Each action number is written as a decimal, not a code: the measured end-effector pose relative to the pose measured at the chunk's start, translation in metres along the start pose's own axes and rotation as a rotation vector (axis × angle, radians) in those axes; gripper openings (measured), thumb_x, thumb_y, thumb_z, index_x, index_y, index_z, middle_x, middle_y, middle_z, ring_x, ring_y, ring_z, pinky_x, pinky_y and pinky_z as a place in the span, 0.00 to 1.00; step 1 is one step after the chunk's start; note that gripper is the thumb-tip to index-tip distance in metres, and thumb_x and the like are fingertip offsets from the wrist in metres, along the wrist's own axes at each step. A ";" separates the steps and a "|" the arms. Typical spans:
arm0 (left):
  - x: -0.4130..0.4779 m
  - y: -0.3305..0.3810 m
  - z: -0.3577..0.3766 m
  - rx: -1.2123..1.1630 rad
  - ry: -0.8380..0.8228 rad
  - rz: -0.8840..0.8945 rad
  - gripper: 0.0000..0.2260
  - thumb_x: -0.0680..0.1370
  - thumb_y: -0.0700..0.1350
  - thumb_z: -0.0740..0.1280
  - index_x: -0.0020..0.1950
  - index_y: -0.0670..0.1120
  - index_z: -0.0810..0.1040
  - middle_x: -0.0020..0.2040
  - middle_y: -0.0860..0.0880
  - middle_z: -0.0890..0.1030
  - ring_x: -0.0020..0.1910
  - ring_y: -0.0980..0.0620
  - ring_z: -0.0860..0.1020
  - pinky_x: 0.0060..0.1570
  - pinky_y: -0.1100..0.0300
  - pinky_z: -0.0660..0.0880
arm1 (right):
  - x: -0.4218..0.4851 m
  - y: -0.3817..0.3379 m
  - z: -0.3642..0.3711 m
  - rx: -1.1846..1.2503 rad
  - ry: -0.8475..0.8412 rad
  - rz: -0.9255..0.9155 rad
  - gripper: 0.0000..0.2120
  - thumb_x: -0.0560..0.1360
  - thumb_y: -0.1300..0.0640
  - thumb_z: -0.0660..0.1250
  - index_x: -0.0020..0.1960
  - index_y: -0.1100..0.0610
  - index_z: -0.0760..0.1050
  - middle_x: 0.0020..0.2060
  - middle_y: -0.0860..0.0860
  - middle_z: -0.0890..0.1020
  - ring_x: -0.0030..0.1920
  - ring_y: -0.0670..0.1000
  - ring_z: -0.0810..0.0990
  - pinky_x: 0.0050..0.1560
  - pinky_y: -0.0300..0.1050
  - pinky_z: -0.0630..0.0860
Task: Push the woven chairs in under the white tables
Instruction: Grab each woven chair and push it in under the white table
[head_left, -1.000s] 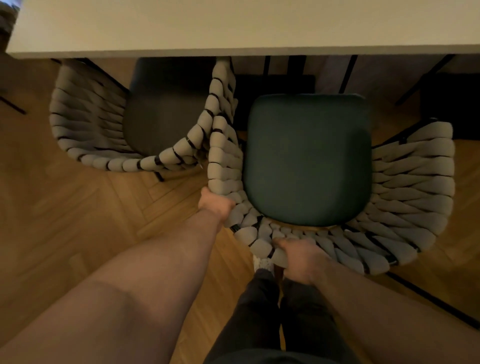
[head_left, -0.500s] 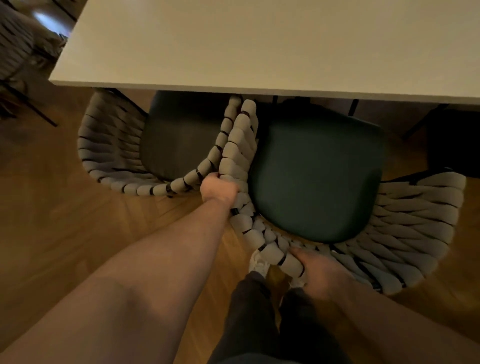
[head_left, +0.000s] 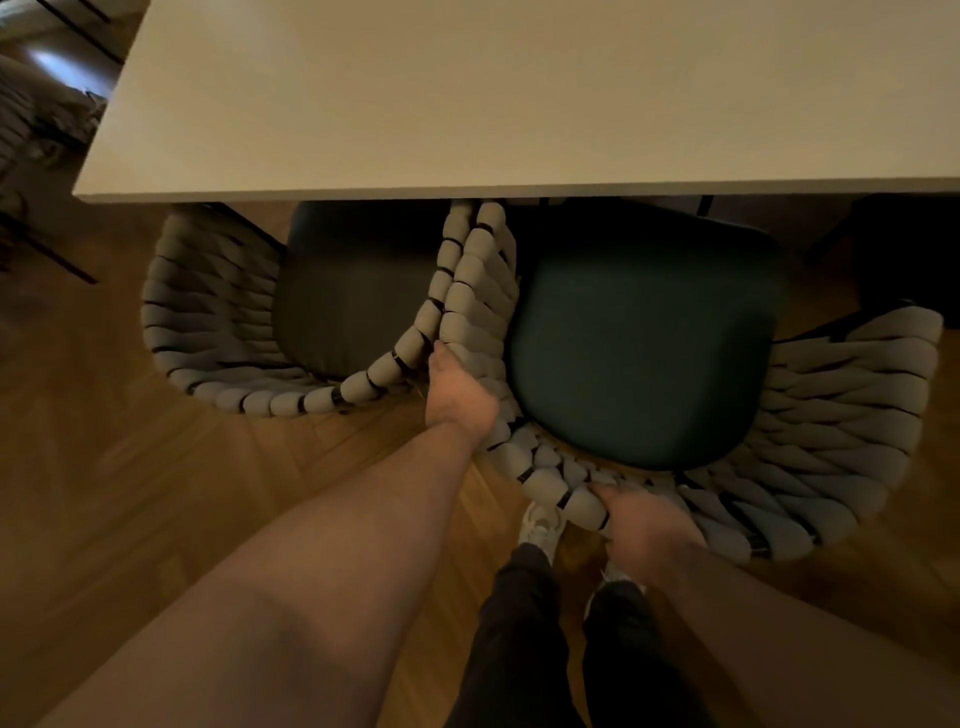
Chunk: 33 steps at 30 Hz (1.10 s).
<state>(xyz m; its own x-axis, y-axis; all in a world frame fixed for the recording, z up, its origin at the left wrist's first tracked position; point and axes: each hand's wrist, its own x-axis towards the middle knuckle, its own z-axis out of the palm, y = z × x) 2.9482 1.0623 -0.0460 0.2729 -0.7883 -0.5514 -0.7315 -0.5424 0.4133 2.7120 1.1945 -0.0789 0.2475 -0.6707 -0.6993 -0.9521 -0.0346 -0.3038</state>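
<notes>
- The left hand grips the near side rim of the right woven chair, at about 9 o'clock of its seat. The fingers curl round the padded band and are mostly hidden, so only the back of the hand shows.
- The right hand grips the same chair's back rim at about 6 o'clock of the seat. The thumb lies on top of the weave and the fingers are tucked beneath, out of sight.
- There are two woven chairs. The right one has a dark green cushion, and only its far edge reaches the rim of the white table at 12 o'clock. Most of the seat lies outside the table.
- The left woven chair, at 9 o'clock of the right one, has a darker cushion whose far part is under the table edge.
- The two chairs' side rims press together, from beside the left hand up to the table edge.
- One table is in view, its top bare.
- Two legs in dark trousers and white shoes stand at 6 o'clock on the wooden floor.
- Thin black furniture legs show at 10 o'clock. A dark shape under the table at 2 o'clock is too dim to tell.
</notes>
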 end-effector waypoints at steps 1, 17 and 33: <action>-0.009 -0.002 0.003 0.202 -0.032 0.057 0.43 0.81 0.45 0.70 0.85 0.38 0.44 0.85 0.38 0.47 0.84 0.40 0.50 0.80 0.56 0.50 | 0.001 -0.001 -0.001 0.003 -0.009 0.019 0.31 0.81 0.55 0.63 0.82 0.44 0.60 0.71 0.49 0.77 0.67 0.53 0.78 0.63 0.48 0.76; -0.029 0.015 0.021 1.247 -0.501 0.642 0.32 0.77 0.69 0.65 0.77 0.53 0.72 0.74 0.48 0.75 0.74 0.44 0.69 0.79 0.45 0.55 | -0.036 0.046 -0.016 -0.159 0.001 0.238 0.25 0.81 0.59 0.59 0.75 0.43 0.68 0.68 0.49 0.80 0.65 0.54 0.79 0.69 0.56 0.72; -0.009 0.044 0.047 1.157 -0.360 0.521 0.25 0.74 0.65 0.67 0.68 0.57 0.81 0.59 0.52 0.82 0.61 0.48 0.77 0.68 0.53 0.67 | -0.009 0.090 -0.068 -0.222 0.018 0.183 0.22 0.81 0.61 0.58 0.73 0.46 0.74 0.62 0.52 0.82 0.61 0.56 0.80 0.63 0.56 0.76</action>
<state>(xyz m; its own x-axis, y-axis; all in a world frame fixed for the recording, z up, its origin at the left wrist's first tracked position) 2.8843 1.0592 -0.0576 -0.2508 -0.6091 -0.7524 -0.8566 0.5017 -0.1207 2.6121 1.1467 -0.0558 0.0664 -0.6939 -0.7170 -0.9972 -0.0715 -0.0231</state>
